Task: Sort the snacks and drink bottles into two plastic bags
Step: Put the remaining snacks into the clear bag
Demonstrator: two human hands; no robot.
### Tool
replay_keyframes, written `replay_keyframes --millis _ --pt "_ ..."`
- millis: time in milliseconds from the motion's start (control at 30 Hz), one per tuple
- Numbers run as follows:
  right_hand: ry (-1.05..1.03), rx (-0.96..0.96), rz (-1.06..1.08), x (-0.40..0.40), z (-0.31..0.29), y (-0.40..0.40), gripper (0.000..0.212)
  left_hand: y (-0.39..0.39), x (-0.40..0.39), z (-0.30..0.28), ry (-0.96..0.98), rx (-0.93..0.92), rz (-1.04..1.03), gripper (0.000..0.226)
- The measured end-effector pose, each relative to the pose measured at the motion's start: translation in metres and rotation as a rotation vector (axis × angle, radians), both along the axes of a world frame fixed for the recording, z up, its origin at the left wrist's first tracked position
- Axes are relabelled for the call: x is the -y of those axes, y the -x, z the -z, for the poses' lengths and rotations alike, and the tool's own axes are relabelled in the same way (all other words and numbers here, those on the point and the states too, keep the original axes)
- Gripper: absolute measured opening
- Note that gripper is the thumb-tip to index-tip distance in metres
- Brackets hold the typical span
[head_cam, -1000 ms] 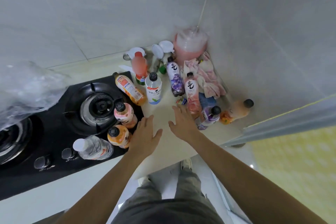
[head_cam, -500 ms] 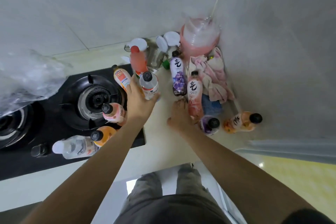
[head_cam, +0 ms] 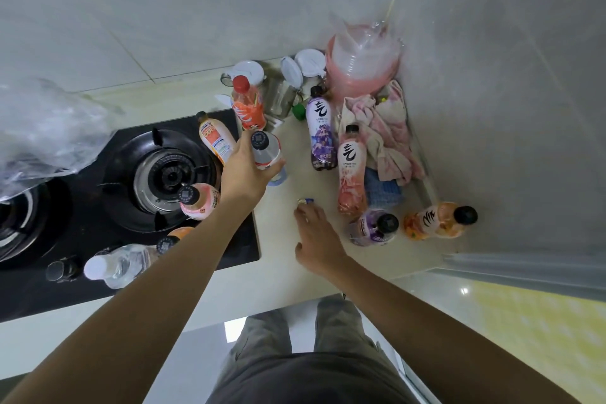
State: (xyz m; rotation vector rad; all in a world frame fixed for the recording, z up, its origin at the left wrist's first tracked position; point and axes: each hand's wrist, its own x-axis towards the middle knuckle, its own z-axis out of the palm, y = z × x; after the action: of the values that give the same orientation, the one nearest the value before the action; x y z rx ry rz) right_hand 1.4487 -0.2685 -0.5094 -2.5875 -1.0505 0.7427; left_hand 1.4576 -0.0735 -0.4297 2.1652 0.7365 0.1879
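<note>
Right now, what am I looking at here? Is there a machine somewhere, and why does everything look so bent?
No machine: a person wears a wide-angle camera on the head, looking down at their own arms, so the view curves. The left hand grips a clear bottle with a dark cap. The right hand reaches to a small item on the counter; I cannot tell what it is or whether it is gripped. More drink bottles stand around: some on the black stove, others by a pink cloth in the corner. A clear plastic bag shows at the left edge.
</note>
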Motion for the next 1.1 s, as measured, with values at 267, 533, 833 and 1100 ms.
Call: replay_keyframes --millis 267,533,833,1100 --pt "-0.137 0.070 0.057 -0.004 -0.009 -0.002 0.053 0.017 0.002 -0.004 -0.008 -0.043 -0.016 0.055" --pt "-0.244 0.024 0.686 -0.077 -0.070 -0.146 0.069 0.015 0.004 -0.003 0.018 -0.081 -0.035 0.061" --pt "-0.066 -0.001 0.652 -0.102 -0.040 -0.198 0.084 0.012 0.004 0.004 0.017 -0.098 -0.042 0.057" --pt "0.002 0.076 0.601 -0.110 -0.058 -0.187 0.081 0.011 0.006 -0.001 0.013 -0.091 -0.046 0.057"
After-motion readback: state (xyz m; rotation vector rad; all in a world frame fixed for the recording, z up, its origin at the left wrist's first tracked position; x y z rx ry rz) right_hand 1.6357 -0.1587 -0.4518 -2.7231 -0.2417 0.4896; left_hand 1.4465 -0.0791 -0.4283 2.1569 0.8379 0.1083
